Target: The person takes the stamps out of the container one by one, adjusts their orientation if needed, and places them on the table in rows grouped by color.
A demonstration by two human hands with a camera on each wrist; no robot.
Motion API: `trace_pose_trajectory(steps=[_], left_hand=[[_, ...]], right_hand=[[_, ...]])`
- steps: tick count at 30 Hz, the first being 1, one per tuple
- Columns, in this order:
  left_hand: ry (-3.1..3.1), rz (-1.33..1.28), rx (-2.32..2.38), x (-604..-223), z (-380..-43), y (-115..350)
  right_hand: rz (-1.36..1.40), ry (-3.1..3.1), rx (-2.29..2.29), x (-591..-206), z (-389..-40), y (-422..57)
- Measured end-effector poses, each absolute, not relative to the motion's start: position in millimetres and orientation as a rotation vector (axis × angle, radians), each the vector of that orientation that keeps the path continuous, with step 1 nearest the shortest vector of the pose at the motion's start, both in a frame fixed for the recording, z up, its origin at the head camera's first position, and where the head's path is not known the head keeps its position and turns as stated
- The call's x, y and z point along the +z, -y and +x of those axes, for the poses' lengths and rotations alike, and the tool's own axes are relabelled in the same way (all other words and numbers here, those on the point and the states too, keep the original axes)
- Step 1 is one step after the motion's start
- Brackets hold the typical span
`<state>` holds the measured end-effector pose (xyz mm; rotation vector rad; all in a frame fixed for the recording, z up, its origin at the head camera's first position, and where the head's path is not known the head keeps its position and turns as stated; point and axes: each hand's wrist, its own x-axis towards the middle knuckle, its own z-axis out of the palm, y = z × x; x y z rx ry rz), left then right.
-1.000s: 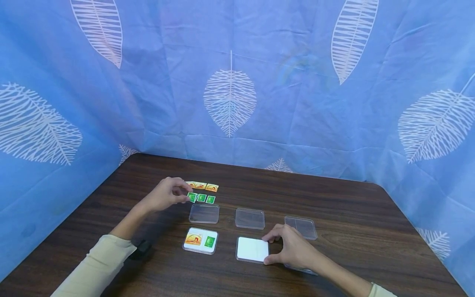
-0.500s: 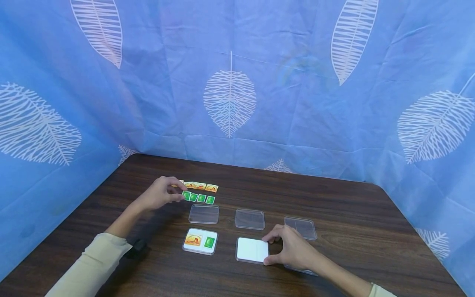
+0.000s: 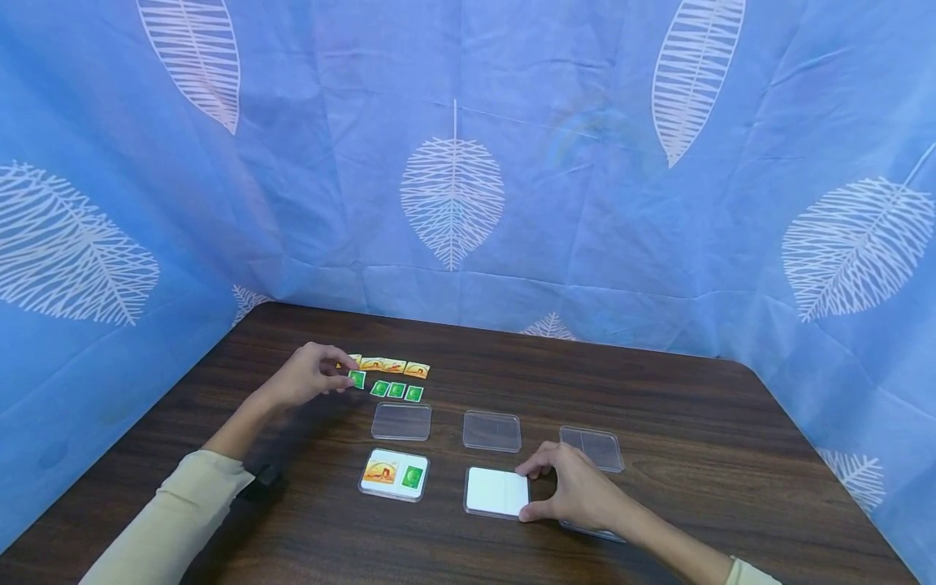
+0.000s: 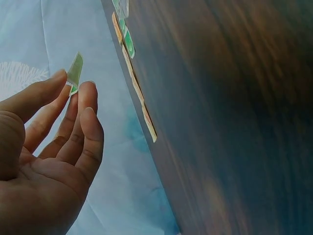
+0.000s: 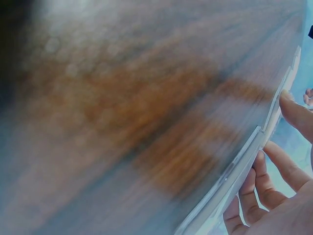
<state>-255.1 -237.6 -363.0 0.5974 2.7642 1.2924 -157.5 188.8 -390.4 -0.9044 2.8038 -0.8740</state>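
Observation:
My left hand (image 3: pixel 301 377) pinches a small green stamp (image 3: pixel 357 379) between thumb and fingertip, at the left end of the stamp rows. The left wrist view shows the stamp's pale back (image 4: pixel 76 68) bent slightly upward from the fingers. My right hand (image 3: pixel 585 491) holds the right edge of a clear plastic case with a white insert (image 3: pixel 497 491), thumb at the near corner and index finger at the far one. Left of it lies a similar case (image 3: pixel 400 470) with one orange and one green stamp on its insert.
Three green stamps (image 3: pixel 396 390) lie in a row, behind them several orange stamps (image 3: pixel 395 366). Clear lids (image 3: pixel 400 422) sit in a line in front of these. Another case (image 3: pixel 595 534) is mostly hidden under my right forearm. A patterned blue cloth (image 3: pixel 570 203) hangs behind the table.
My left hand has moved left with the green stamp, away from the other green ones, uncovering more of the orange row. The right hand stays on its case.

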Motion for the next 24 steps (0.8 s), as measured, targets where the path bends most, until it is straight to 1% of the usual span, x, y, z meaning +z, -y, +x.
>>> trace_pose_trajectory(steps=[8, 15, 24], left_hand=[[-2.786, 0.566, 1.267, -367, -260, 239], [-2.769, 0.598, 1.282, -369, -265, 240], [-2.759, 0.532, 1.262, -372, -273, 240]], right_hand=[[-0.911, -2.791, -0.892, -391, -156, -189], [-0.925, -2.783, -0.894, -391, -157, -189], [-0.913, -2.79, -0.884, -391, -157, -189]])
